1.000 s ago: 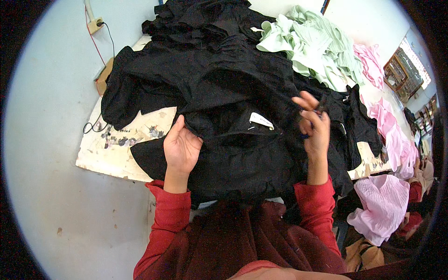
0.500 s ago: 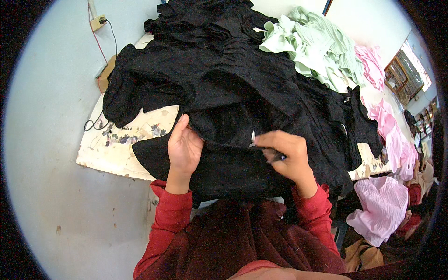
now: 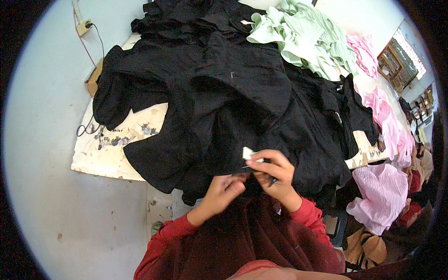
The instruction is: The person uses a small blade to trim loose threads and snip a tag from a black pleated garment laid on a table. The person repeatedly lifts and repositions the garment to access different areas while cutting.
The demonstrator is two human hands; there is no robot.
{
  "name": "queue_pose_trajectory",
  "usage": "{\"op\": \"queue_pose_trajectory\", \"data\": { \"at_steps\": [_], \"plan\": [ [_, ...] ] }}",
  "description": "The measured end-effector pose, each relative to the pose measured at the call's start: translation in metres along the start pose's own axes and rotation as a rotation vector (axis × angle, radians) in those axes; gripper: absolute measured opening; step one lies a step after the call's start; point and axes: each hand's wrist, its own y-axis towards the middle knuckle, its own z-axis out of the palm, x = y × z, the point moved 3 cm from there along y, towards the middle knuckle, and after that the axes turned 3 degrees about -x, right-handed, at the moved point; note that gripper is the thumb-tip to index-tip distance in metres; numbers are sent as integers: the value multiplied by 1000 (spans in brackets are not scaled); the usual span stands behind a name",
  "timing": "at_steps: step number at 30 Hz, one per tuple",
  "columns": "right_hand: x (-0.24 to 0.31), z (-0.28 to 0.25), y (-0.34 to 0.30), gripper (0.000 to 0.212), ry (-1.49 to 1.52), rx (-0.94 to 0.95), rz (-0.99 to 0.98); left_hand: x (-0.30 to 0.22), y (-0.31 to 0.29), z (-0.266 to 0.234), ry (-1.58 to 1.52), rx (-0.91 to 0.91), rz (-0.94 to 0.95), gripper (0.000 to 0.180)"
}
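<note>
A large black garment (image 3: 186, 112) lies spread in folds across the table in front of me. My right hand (image 3: 275, 175) is closed over its near edge, pinching a small white piece (image 3: 249, 153), like a fabric label, between thumb and forefinger. Something small and dark is also tucked in that hand; its kind does not show. At the near hem, my left hand (image 3: 221, 192) is curled, slightly blurred, against the black cloth. Its fingertips reach under the edge beside the right hand and are partly hidden.
Pale green cloth (image 3: 312, 39) is heaped at the far right, with pink cloth (image 3: 382, 112) beyond it. A pink pleated piece (image 3: 379, 196) hangs at the right. The worn white tabletop (image 3: 105, 154) shows at left, near a wall socket (image 3: 84, 26).
My left hand has come down and right, from on top of the cloth to its near edge. The right hand moved slightly nearer me, with the white piece showing more. The black cloth has shifted.
</note>
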Motion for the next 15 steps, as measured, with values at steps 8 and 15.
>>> {"op": "queue_pose_trajectory", "data": {
  "at_steps": [8, 15],
  "plan": [
    [17, -8, 52, 28, -21, -24, -30, 26, 44, -17, -335, -431, -211, 38],
    [-17, 25, 117, 32, -543, 255, 197, 22, 52, -9, -319, -361, -196, 41]
  ]
}}
